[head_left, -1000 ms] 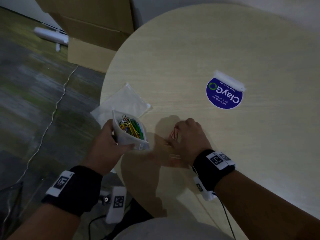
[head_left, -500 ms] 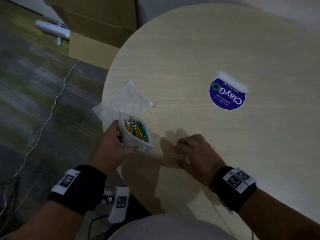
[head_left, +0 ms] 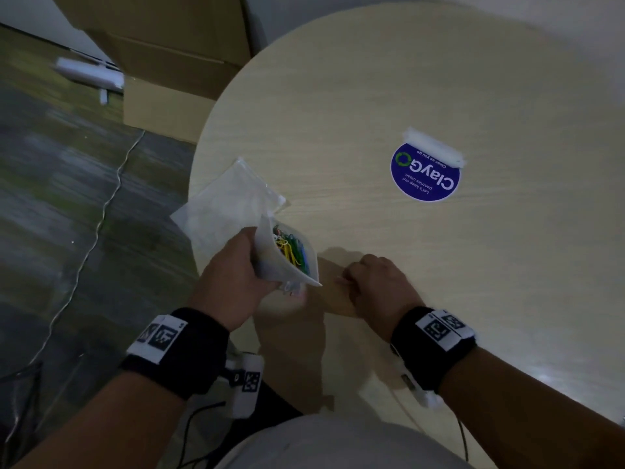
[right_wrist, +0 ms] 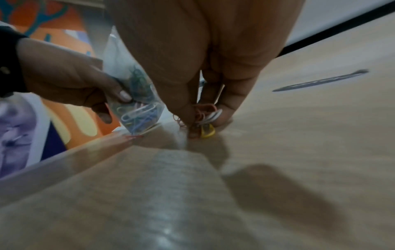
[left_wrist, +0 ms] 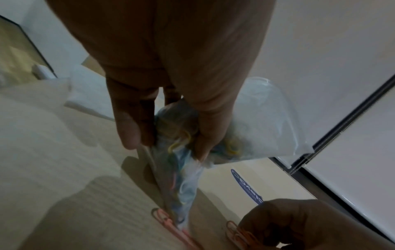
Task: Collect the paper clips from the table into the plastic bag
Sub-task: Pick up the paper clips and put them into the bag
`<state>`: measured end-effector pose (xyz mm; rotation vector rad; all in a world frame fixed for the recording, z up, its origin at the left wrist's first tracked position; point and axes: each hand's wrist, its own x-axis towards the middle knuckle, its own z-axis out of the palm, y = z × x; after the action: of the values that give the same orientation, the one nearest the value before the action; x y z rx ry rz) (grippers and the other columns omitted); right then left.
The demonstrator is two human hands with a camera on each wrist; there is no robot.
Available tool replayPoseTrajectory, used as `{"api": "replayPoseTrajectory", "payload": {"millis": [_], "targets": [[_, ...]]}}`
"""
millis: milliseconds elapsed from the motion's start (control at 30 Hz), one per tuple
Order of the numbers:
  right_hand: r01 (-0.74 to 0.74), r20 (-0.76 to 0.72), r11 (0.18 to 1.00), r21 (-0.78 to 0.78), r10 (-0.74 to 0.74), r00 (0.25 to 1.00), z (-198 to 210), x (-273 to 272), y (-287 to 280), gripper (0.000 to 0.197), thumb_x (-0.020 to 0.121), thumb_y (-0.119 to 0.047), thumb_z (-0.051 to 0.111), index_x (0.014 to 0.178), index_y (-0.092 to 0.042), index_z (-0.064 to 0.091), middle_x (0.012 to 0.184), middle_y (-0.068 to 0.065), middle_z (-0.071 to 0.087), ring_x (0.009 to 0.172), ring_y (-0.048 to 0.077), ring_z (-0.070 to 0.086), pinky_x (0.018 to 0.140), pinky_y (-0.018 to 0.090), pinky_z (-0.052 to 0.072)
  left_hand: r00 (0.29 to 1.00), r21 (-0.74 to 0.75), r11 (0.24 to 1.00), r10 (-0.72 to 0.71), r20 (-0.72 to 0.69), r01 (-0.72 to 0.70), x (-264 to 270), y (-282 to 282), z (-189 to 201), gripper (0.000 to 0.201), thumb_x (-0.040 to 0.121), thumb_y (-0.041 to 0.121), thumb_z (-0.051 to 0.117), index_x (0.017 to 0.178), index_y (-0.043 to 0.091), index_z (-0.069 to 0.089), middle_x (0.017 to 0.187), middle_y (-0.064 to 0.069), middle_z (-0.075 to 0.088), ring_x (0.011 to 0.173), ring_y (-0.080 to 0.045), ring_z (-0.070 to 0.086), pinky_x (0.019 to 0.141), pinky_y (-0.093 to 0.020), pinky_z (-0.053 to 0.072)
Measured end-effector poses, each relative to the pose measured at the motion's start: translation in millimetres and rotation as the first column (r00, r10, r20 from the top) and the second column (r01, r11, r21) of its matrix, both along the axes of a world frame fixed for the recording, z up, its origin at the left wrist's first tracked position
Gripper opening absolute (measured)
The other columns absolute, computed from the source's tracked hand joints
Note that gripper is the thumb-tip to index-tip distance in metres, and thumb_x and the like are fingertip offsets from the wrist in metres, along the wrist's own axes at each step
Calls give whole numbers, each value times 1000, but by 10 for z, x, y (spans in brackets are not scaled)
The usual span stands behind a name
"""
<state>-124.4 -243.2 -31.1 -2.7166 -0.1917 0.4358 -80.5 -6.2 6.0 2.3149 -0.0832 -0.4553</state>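
Note:
My left hand (head_left: 236, 275) grips a small clear plastic bag (head_left: 287, 255) with several coloured paper clips inside, mouth up, at the table's near left edge. The bag (left_wrist: 256, 121) bulges between thumb and fingers in the left wrist view. Just to its right my right hand (head_left: 368, 286) is curled on the tabletop, pinching a bunch of paper clips (right_wrist: 205, 115), orange, white and yellow, against the wood. A pink clip (left_wrist: 169, 221) lies on the table under the bag's lower corner. My right hand's clips (left_wrist: 235, 233) show beside it.
A second flat clear bag (head_left: 230, 201) lies at the round wooden table's (head_left: 372, 96) left edge. A blue round sticker (head_left: 426, 177) with white tape is on the table farther right. Cardboard boxes (head_left: 176, 55) and a cable (head_left: 101, 214) are on the floor at left.
My right hand has slid toward me along the table and closed on the clips. My left hand has brought the bag nearer to the right hand.

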Motion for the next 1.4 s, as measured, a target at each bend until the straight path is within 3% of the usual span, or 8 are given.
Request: {"api": "replayPoseTrajectory", "payload": {"millis": [400,533,733,867,933,1067,1200,1400], "targets": [[425,41,848,316,-460,887,594,206,-316,13,80,-23,70,92,-25,75,85,-3,71,76,11,63,67,17,41,999,67,997,-36,-4,37,296,-360,40,60,75,32,81,125,29,49,120,4,61,104,-15,59,87,-35,51],[436,30,762,479,-511,859,957,318,-176,9,83,-27,70,91,-28,74,80,-14,70,73,-3,62,62,0,38,999,89,995,-32,-27,34,315,-385,47,55,77,27,80,122,29,49,120,2,61,108,-20,60,88,-33,48],[300,100,845,443,-379,920,1064,407,154,17,82,-24,69,97,-23,75,93,-3,74,85,11,66,78,24,49,998,131,990,-47,-38,52,327,-404,50,52,77,27,80,120,25,50,118,-3,63,110,-27,60,88,-34,46],[312,34,792,524,-385,922,1086,398,170,21,85,-23,68,106,-24,73,102,-12,73,92,-4,63,77,3,40,998,99,994,-30,-63,36,310,-362,50,54,76,26,81,121,26,50,119,-2,64,112,-25,60,92,-37,49],[369,8,711,599,-466,885,1073,354,53,18,85,-23,69,101,-27,74,97,-16,73,87,-9,64,78,3,42,997,62,998,-3,-74,7,298,-334,51,55,76,27,81,122,26,51,120,0,64,111,-22,60,92,-38,50],[500,-19,797,339,-525,851,699,134,-213,19,75,-36,76,89,-25,68,84,-10,69,76,4,63,70,12,45,997,-3,999,44,-69,-45,275,-266,73,52,76,30,82,117,26,49,114,6,60,107,-19,60,85,-36,51],[301,-184,946,-121,-319,930,305,-181,-140,57,69,-55,71,109,-17,56,106,8,52,96,29,50,86,39,46,992,-47,993,108,-63,-111,272,-219,109,56,71,28,86,113,27,49,110,8,59,103,-18,59,86,-38,53],[324,-137,945,-41,-327,935,179,-261,-95,21,85,-19,58,106,-13,59,102,12,62,95,34,56,80,39,47,993,-66,992,108,-45,-110,249,-182,158,54,74,25,84,112,30,47,107,11,57,98,-12,57,79,-27,47]]}}
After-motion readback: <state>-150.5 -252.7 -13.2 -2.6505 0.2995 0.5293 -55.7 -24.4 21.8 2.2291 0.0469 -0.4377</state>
